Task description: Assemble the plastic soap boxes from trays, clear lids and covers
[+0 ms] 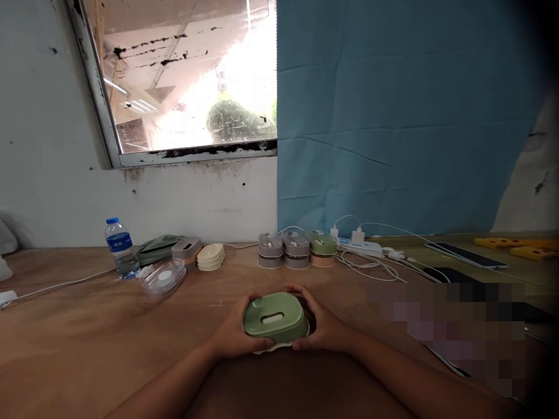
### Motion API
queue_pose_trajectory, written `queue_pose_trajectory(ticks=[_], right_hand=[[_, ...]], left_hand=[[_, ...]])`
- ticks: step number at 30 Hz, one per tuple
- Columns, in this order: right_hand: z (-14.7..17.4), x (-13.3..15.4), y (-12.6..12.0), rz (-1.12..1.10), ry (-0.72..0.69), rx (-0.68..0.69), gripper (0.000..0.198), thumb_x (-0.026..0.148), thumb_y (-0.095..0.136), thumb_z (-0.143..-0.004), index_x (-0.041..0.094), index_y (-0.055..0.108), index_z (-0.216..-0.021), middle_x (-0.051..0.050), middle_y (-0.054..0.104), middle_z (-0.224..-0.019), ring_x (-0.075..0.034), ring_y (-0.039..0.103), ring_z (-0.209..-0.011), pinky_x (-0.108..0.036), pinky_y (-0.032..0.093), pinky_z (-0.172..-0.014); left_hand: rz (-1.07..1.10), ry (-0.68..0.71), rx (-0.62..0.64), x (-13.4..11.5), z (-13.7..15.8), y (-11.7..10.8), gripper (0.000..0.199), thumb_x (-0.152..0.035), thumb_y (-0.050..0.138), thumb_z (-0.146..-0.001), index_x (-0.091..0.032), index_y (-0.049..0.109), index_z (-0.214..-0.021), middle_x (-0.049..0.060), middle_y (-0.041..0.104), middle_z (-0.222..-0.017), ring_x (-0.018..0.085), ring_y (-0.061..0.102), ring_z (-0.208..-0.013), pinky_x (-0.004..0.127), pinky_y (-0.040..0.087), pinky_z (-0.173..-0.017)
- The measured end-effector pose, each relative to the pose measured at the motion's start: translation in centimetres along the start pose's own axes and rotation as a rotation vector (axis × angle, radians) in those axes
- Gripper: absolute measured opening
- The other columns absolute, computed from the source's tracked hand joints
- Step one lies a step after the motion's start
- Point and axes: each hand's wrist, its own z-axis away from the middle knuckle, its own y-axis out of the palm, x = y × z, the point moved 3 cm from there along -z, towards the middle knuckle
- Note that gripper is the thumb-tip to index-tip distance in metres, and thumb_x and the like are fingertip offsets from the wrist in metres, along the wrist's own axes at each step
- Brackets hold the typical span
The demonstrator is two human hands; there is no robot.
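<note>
A green plastic soap box [279, 320] with an oval slot in its upward face is held low over the table's near side. My left hand [238, 329] wraps its left side, thumb along the near edge. From the right, my right hand [321, 323] grips it, with fingers behind and the thumb at the near corner. Below the green part a pale rim shows along the near edge. What lies under the box is hidden.
Several boxes stand stacked near the wall: grey ones [269, 250] and a green-and-orange one [322, 249]. To the left are cream trays [211, 257], a grey-brown box [187, 249], a clear lid [164, 278] and a water bottle [120, 249]. A power strip [360, 247], cables and a phone [465, 255] lie right.
</note>
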Motion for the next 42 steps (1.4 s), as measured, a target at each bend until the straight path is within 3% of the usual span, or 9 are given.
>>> queue_pose_trajectory(ticks=[6, 12, 16, 19, 22, 27, 32, 35, 42], right_hand=[[0.0, 0.0, 0.2, 0.013, -0.039, 0.019, 0.109, 0.035, 0.078, -0.049, 0.025, 0.007, -0.130, -0.015, 0.031, -0.129, -0.025, 0.035, -0.119, -0.042, 0.031, -0.097], [0.1, 0.5, 0.1, 0.118, -0.032, 0.053, 0.107, 0.036, 0.075, -0.054, 0.022, 0.004, -0.132, -0.015, 0.028, -0.133, -0.024, 0.030, -0.123, -0.042, 0.026, -0.101], [0.2, 0.8, 0.1, 0.186, -0.046, 0.105, 0.095, 0.036, 0.072, -0.058, 0.022, 0.012, -0.131, -0.012, 0.031, -0.131, -0.025, 0.030, -0.122, -0.039, 0.026, -0.101], [0.1, 1.3, 0.1, 0.260, -0.097, 0.115, 0.081, 0.038, 0.070, -0.059, 0.021, 0.027, -0.125, -0.011, 0.033, -0.126, -0.026, 0.033, -0.118, -0.039, 0.028, -0.099], [0.0, 1.6, 0.1, 0.328, -0.114, 0.134, 0.069, 0.041, 0.069, -0.058, 0.021, 0.039, -0.116, -0.010, 0.034, -0.120, -0.027, 0.036, -0.114, -0.039, 0.029, -0.098], [-0.1, 1.5, 0.2, 0.378, -0.075, 0.172, 0.059, 0.043, 0.068, -0.058, 0.021, 0.045, -0.107, -0.009, 0.032, -0.118, -0.027, 0.035, -0.114, -0.037, 0.028, -0.097], [0.0, 1.8, 0.4, 0.361, -0.069, 0.182, 0.053, 0.042, 0.068, -0.059, 0.022, 0.048, -0.104, -0.008, 0.032, -0.118, -0.025, 0.036, -0.113, -0.035, 0.029, -0.096], [0.0, 1.8, 0.4, 0.358, -0.057, 0.188, 0.050, 0.042, 0.068, -0.060, 0.022, 0.049, -0.101, -0.008, 0.032, -0.119, -0.025, 0.036, -0.113, -0.034, 0.029, -0.096], [0.0, 1.7, 0.4, 0.364, -0.056, 0.187, 0.049, 0.041, 0.069, -0.059, 0.022, 0.050, -0.100, -0.008, 0.033, -0.118, -0.025, 0.035, -0.114, -0.034, 0.029, -0.096]], left_hand=[[0.097, 0.023, -0.023, 0.2, -0.2, -0.5, 0.058, -0.041, 0.063, -0.063, -0.020, 0.039, -0.112, 0.007, 0.048, -0.113, 0.024, 0.046, -0.104, 0.034, 0.037, -0.088], [0.033, -0.037, -0.195, 1.1, -0.5, -2.5, 0.048, -0.044, 0.057, -0.067, -0.020, 0.042, -0.106, 0.005, 0.052, -0.102, 0.021, 0.049, -0.094, 0.031, 0.039, -0.081], [-0.141, -0.096, -0.306, 1.6, -0.5, -4.3, 0.038, -0.045, 0.053, -0.070, -0.019, 0.048, -0.097, 0.005, 0.055, -0.093, 0.021, 0.051, -0.085, 0.031, 0.040, -0.075], [-0.346, -0.139, -0.398, 2.2, -0.5, -5.6, 0.044, -0.048, 0.060, -0.062, -0.019, 0.050, -0.093, 0.007, 0.053, -0.101, 0.024, 0.048, -0.095, 0.033, 0.037, -0.081], [-0.560, -0.258, -0.476, 3.1, -0.4, -6.8, 0.049, -0.050, 0.065, -0.055, -0.019, 0.054, -0.091, 0.008, 0.050, -0.109, 0.027, 0.042, -0.104, 0.038, 0.031, -0.088], [-0.827, -0.439, -0.560, 3.8, 0.0, -8.7, 0.039, -0.055, 0.058, -0.059, -0.024, 0.060, -0.083, 0.004, 0.050, -0.112, 0.027, 0.045, -0.099, 0.039, 0.030, -0.085], [-0.892, -0.479, -0.437, 3.6, 0.3, -9.1, 0.044, -0.063, 0.050, -0.061, -0.024, 0.065, -0.077, 0.005, 0.057, -0.098, 0.027, 0.049, -0.090, 0.039, 0.031, -0.080], [-0.905, -0.419, -0.373, 2.9, 0.4, -8.8, 0.046, -0.063, 0.051, -0.061, -0.024, 0.066, -0.079, 0.005, 0.059, -0.097, 0.026, 0.050, -0.090, 0.039, 0.031, -0.081], [-0.834, -0.208, -0.085, 1.8, 0.7, -9.0, 0.031, -0.035, 0.058, -0.063, -0.024, 0.062, -0.092, 0.002, 0.063, -0.092, 0.020, 0.054, -0.084, 0.027, 0.037, -0.073]])
